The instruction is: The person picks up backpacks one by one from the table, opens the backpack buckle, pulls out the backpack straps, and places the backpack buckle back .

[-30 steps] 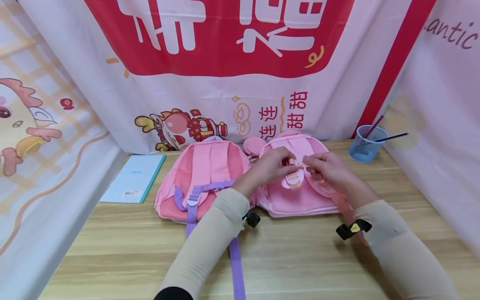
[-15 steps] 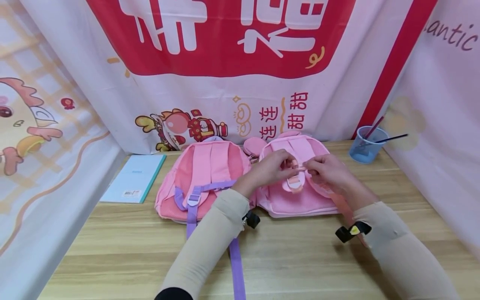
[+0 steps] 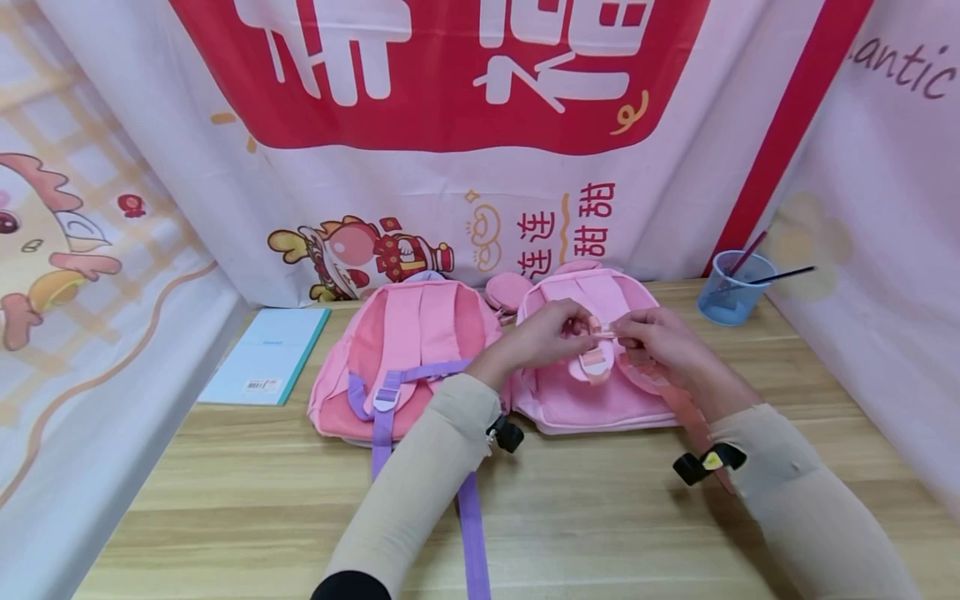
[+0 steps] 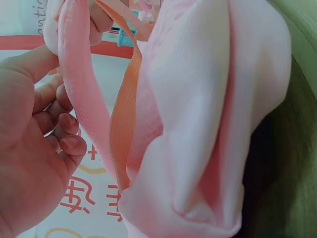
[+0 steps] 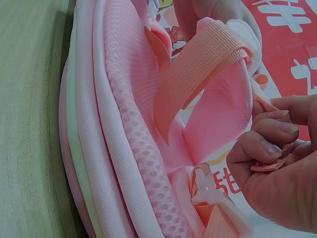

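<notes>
The right-hand pink backpack lies with its padded straps facing up. My left hand pinches the upper part of its pink shoulder strap, beside the white buckle. Orange webbing loops through that buckle. My right hand meets the left over the bag, its fingers curled on the webbing's orange end. Another orange strap hangs past the bag's right edge. A second white buckle shows low in the right wrist view.
Left of it lies another pink backpack with purple webbing trailing toward the front. A light-blue notebook is farther left. At the back right stands a blue cup with two sticks. Printed curtains border the wooden table.
The white buckle and strap end have shifted slightly right. My right fingertips have adjusted on the webbing, close to the left ones. Both backpacks stay in place.
</notes>
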`<control>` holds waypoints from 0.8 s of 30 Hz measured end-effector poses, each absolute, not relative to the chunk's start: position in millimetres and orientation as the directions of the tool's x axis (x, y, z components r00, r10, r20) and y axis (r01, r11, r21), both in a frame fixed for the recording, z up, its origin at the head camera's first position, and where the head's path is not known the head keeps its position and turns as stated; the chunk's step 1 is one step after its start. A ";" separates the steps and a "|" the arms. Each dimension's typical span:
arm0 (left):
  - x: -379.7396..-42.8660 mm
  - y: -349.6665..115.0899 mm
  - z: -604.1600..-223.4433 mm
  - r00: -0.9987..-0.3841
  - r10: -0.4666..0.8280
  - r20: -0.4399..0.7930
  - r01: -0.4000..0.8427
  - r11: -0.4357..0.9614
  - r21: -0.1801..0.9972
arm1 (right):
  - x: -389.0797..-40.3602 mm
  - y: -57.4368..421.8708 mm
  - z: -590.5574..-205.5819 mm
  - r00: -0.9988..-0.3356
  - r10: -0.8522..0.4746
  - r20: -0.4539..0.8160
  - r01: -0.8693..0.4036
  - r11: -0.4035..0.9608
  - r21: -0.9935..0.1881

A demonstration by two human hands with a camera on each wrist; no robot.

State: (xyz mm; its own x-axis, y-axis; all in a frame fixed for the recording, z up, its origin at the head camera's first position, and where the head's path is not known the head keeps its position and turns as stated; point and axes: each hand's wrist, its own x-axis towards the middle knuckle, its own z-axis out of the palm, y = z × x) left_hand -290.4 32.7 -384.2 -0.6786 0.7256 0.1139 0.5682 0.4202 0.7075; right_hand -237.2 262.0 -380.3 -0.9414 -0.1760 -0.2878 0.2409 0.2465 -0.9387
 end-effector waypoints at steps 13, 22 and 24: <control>-289.1 36.0 -385.9 -0.680 0.720 0.139 0.611 0.451 0.651 | -232.6 265.7 -375.8 -0.950 -0.203 -0.237 0.207 0.157 -0.966; -287.0 37.3 -388.4 -0.690 0.711 0.134 0.630 0.500 0.594 | -229.7 269.2 -373.0 -0.953 -0.247 -0.173 0.161 0.069 -0.985; -286.4 37.3 -389.0 -0.697 0.705 0.134 0.627 0.508 0.590 | -229.3 269.5 -373.2 -0.952 -0.265 -0.152 0.143 0.053 -0.988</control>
State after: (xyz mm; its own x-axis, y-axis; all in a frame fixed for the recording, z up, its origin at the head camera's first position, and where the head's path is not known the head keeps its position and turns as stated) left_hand -286.4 37.3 -389.0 -0.6968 0.7047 0.1338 0.6272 0.5080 0.5904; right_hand -229.3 269.5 -373.2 -0.9523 -0.2645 -0.1521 0.1430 0.0533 -0.9883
